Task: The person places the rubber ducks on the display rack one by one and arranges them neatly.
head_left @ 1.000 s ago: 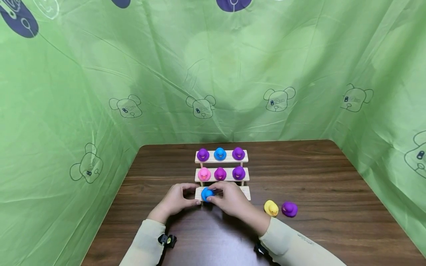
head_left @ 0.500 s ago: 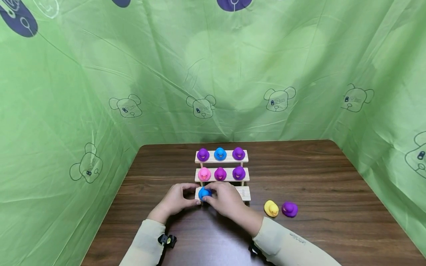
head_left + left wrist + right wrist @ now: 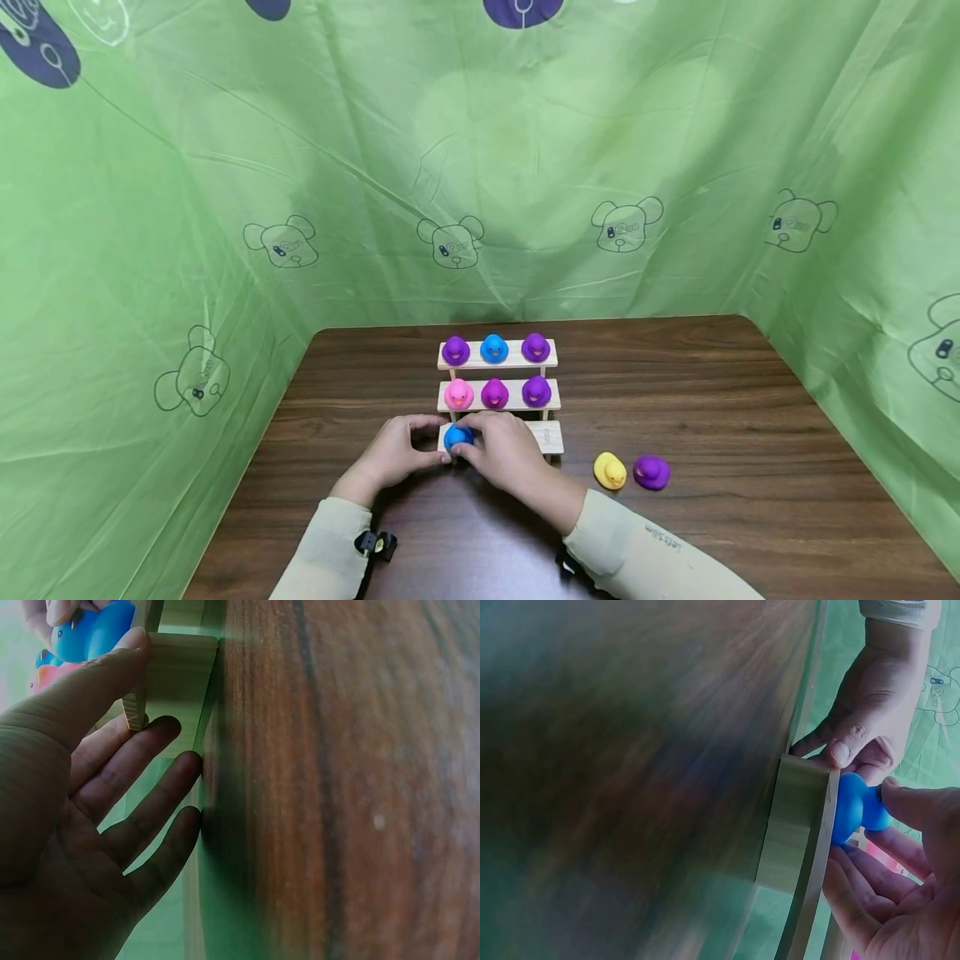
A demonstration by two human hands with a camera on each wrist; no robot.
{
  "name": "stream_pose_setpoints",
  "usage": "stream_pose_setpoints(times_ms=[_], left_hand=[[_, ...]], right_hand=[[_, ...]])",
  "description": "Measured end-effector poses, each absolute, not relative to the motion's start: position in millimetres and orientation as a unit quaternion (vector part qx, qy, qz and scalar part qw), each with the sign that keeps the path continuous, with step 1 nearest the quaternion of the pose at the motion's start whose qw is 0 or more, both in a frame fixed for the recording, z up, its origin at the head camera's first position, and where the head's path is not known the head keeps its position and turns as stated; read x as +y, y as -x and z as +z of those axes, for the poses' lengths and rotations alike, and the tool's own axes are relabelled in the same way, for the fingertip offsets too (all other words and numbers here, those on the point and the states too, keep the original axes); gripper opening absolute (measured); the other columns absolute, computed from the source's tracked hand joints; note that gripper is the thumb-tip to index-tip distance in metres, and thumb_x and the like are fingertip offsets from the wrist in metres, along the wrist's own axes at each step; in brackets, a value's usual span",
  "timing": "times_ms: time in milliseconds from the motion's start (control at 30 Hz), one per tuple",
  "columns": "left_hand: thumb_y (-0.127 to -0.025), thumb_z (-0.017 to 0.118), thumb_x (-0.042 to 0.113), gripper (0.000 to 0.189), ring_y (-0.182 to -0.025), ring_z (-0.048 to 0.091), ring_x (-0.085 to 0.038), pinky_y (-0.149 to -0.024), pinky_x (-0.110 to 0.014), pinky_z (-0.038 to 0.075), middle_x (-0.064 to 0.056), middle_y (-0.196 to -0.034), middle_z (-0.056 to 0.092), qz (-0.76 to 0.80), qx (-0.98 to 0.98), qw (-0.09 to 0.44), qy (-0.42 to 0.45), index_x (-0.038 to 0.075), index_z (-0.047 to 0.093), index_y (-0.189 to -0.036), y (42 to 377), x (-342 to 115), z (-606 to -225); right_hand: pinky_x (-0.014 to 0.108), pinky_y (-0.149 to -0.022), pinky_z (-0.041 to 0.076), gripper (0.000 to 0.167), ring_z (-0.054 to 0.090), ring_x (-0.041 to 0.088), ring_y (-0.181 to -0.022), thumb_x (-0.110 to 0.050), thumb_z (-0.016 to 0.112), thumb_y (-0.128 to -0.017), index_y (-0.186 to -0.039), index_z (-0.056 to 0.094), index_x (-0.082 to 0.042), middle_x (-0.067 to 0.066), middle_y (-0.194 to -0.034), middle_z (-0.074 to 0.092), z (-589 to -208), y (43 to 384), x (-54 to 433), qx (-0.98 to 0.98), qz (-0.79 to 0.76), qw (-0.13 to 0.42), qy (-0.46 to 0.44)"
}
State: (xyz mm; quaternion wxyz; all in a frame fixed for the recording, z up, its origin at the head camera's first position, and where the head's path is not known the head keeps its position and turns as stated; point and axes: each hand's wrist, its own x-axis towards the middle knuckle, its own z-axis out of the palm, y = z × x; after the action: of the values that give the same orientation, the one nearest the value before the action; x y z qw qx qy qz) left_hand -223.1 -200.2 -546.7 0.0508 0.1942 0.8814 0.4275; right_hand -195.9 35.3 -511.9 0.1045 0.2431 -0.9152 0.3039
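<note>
A blue rubber duck (image 3: 454, 436) stands at the left end of the bottom step of a small three-step wooden rack (image 3: 548, 437). My right hand (image 3: 504, 450) pinches it, with the thumb on its head in the right wrist view, where the duck (image 3: 847, 812) is upright against the board. My left hand (image 3: 392, 455) holds the rack's left end between thumb and index finger; in the left wrist view its other fingers spread below the board. On the middle step are a pink duck (image 3: 459, 394), a magenta duck (image 3: 495, 393) and a purple duck (image 3: 536, 391).
The top step bears a blue duck (image 3: 494, 348) between two purple ones. Right of the rack, a yellow duck (image 3: 610, 471) and a purple duck (image 3: 652, 472) lie on the brown wooden table (image 3: 712, 400). Green printed fabric (image 3: 525, 167) encloses the back and sides.
My right hand has shifted the blue duck slightly left along the bottom step, toward its left end. My left hand has kept its place on the rack.
</note>
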Motion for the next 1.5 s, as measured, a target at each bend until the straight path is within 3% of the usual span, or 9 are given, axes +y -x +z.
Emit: stream_pose_setpoints(times_ms=[333,667,900,1500], left_hand=[[-0.080,0.095,0.030,0.049,-0.108,0.069,-0.011,-0.097,-0.036,0.055,0.010,-0.112,0.075,0.428,0.882,0.055,-0.190,0.018,0.076,-0.124,222.9,-200.3,-546.1],[-0.079,0.095,0.026,0.050,-0.107,0.069,-0.012,-0.098,-0.037,0.055,0.009,-0.111,0.076,0.429,0.882,0.054,-0.190,0.016,0.076,-0.124,221.7,-199.9,-544.9],[-0.078,0.096,0.028,0.052,-0.108,0.069,-0.013,-0.099,-0.040,0.055,0.009,-0.112,0.076,0.427,0.883,0.050,-0.188,0.015,0.076,-0.124,221.4,-199.2,-545.1],[-0.077,0.096,0.030,0.052,-0.106,0.069,-0.014,-0.097,-0.042,0.056,0.008,-0.110,0.075,0.423,0.886,0.049,-0.183,0.016,0.076,-0.123,222.0,-198.8,-547.8]], right_hand=[[0.038,-0.085,0.058,0.029,0.072,0.016,-0.104,-0.040,0.086,-0.088,-0.112,0.081,-0.023,-0.010,-0.110,0.077,-511.9,196.7,36.0,-0.917,0.308,0.095,-0.236],[0.039,-0.094,0.056,0.036,0.070,0.017,-0.109,-0.038,0.086,-0.089,-0.117,0.080,-0.017,-0.005,-0.115,0.076,-508.3,190.5,50.5,-0.905,0.343,0.086,-0.236],[0.037,-0.086,0.059,0.030,0.073,0.016,-0.097,-0.026,0.088,-0.088,-0.114,0.080,-0.014,-0.004,-0.110,0.076,-509.7,187.1,75.8,-0.886,0.394,0.089,-0.230],[0.043,-0.096,0.058,0.032,0.071,0.018,-0.110,-0.024,0.089,-0.087,-0.116,0.079,-0.017,-0.007,-0.115,0.075,-507.4,177.7,158.5,-0.879,0.427,0.095,-0.190]])
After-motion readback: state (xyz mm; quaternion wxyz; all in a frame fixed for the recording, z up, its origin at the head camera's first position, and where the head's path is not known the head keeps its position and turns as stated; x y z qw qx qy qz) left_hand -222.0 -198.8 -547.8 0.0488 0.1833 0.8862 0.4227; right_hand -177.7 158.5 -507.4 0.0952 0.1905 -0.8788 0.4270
